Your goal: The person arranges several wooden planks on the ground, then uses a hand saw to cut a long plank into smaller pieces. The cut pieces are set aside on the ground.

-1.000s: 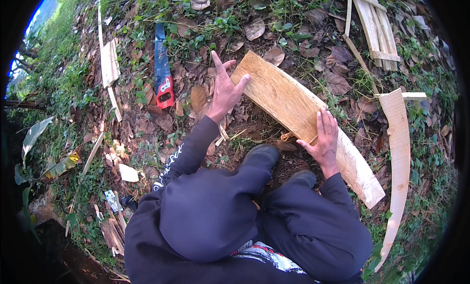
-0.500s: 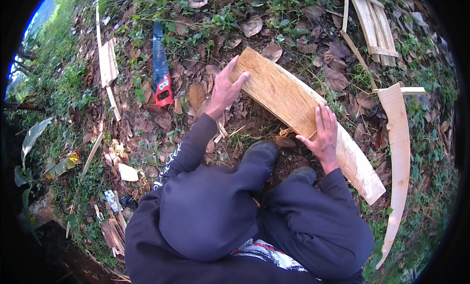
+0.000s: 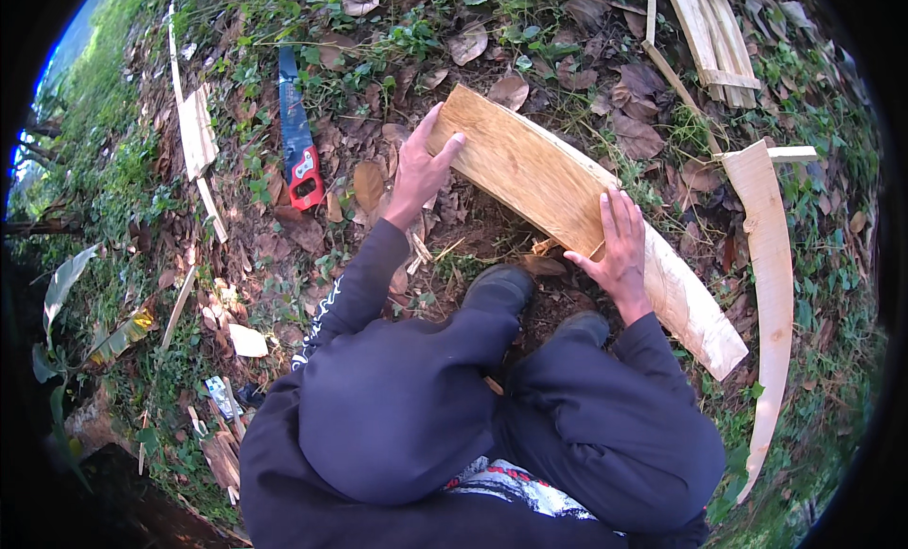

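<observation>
Head view: no containers in sight, just loose stuff on leaf-littered ground

Wide wood plank (image 3: 567, 194) lies diagonal on the ground in front of the person, running from upper-left near the left hand down to the lower right, just past two dark shoes

left hand (image 3: 419, 168): arm stretched forward, dark sleeve, fingers curled over the plank's upper-left end, thumb on top face, so it's gripping that corner
right hand (image 3: 619, 242): palm down, fingers straight and together, pressed flat on the plank's mid section near its lower edge; open, not wrapped around anything

Person is crouched, knees up, dark trousers fill the lower frame

Count:
- 1 hand saw (image 3: 297, 128), dark blade, red handle, lying on the leaves left of the left hand, apart from it
- 1 long curved pale board (image 3: 771, 275) to the right of the plank, not touching it
- 1 bundle of slats (image 3: 711, 34) top right; exact slat count can't tell
- a few thin wood strips (image 3: 196, 133) at the left, near the saw
- small offcuts and scraps scattered lower left, too small to count
</observation>
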### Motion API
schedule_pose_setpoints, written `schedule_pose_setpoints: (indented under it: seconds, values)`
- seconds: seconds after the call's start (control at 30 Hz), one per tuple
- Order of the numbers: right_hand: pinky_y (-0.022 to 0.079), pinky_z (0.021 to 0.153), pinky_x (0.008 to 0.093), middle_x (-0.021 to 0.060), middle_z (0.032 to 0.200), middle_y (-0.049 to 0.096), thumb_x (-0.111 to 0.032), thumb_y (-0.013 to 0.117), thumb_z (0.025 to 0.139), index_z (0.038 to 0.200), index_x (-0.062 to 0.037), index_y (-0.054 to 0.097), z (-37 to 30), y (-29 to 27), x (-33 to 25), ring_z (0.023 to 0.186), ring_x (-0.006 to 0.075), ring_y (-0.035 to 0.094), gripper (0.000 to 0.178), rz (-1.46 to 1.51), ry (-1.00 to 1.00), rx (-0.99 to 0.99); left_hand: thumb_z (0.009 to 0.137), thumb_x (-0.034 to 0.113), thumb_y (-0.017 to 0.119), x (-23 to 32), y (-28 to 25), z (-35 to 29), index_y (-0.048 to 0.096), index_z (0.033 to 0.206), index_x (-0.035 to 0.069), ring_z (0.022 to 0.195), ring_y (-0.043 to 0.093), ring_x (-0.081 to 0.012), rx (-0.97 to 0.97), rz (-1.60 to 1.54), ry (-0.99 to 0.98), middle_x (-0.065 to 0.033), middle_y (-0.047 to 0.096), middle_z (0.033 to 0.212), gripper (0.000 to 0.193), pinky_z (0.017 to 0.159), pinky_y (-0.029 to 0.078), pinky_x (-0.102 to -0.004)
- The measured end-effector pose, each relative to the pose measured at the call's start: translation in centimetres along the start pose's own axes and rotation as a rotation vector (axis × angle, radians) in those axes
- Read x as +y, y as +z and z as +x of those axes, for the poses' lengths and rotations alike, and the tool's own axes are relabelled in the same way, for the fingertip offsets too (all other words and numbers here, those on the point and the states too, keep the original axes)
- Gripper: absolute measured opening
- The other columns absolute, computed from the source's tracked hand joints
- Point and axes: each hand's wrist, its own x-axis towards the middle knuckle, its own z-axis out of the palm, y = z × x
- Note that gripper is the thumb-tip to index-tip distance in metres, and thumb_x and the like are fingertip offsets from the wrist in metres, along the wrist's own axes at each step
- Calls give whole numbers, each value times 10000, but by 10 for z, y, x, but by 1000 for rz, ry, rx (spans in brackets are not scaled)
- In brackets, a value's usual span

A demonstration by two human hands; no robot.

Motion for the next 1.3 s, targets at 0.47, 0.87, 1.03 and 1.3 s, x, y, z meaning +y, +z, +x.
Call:
schedule_pose_setpoints:
  seconds: [0.47, 0.87, 1.03, 1.3]
  values:
    - [289, 1180, 494, 160, 1532, 417, -609, 811, 666, 1491, -13, 420, 3, 2, 11, 1423, 358, 365, 1090, -9, 13, 3, 934, 226, 733, -1, 11, 3, 493, 1461, 23, 1083, 667, -168, -6, -87, -16, -140, 692, 1234, 613, 963, 518, -318]
    - [304, 1191, 496, 191, 1545, 359, -454, 913, 609, 1522, -84, 410, -3, -2, 31, 1431, 388, 340, 1106, 171, 32, -19, 939, 188, 725, -4, 20, 7, 477, 1471, 21, 1055, 689, -172, -1, -85, -10, -154, 703, 1217, 610, 930, 541, -310]
    - [318, 1184, 498, 193, 1531, 363, -432, 924, 596, 1524, -94, 412, -2, -7, 36, 1417, 390, 354, 1113, 157, 26, -28, 940, 232, 726, 4, 24, 10, 490, 1469, 20, 1104, 658, -168, -25, -97, -70, -134, 680, 1262, 617, 994, 499, -315]
    - [327, 1178, 500, 184, 1516, 375, -415, 928, 582, 1507, -91, 441, 3, -10, 39, 1407, 389, 365, 1095, 159, 28, -16, 938, 183, 717, -5, 29, 14, 464, 1486, 24, 1090, 673, -174, -12, -103, -37, -155, 682, 1267, 624, 968, 519, -317]
